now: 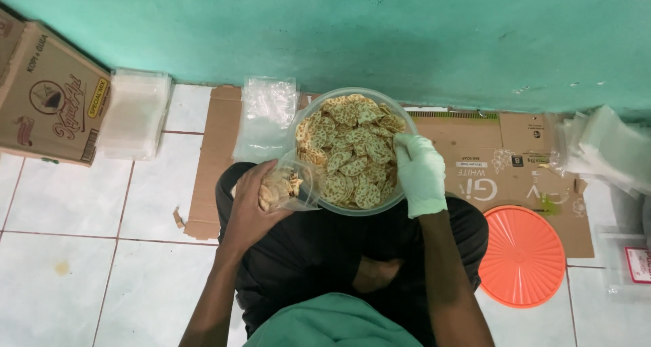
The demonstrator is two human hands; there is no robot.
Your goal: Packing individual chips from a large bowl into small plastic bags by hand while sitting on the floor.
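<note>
Seen from the head camera, a person sits cross-legged on a white tiled floor point(74, 252) with a large clear round plastic bowl point(352, 150) of thin, round, speckled yellow crackers point(349, 147) resting on the lap.

The left hand point(254, 201), bare, is curled around a small clear plastic bag point(291, 184) partly filled with the same crackers, held just left of the bowl and touching its rim. The right hand point(420, 174), in a pale green glove, rests on the bowl's right edge with its fingers bent down into the crackers; whether they pinch any cannot be told.

Under and behind the bowl lies a flattened brown cardboard sheet point(213, 157) against a teal wall point(339, 28). A stack of clear plastic bags point(266, 116) lies just left of the bowl, another whitish stack point(134, 113) farther left, beside a brown printed cardboard box point(47, 96). To the right of the bowl, a round ribbed orange plastic lid point(522, 255) lies on the floor, and more clear bags point(603, 150) are heaped well beyond it.
</note>
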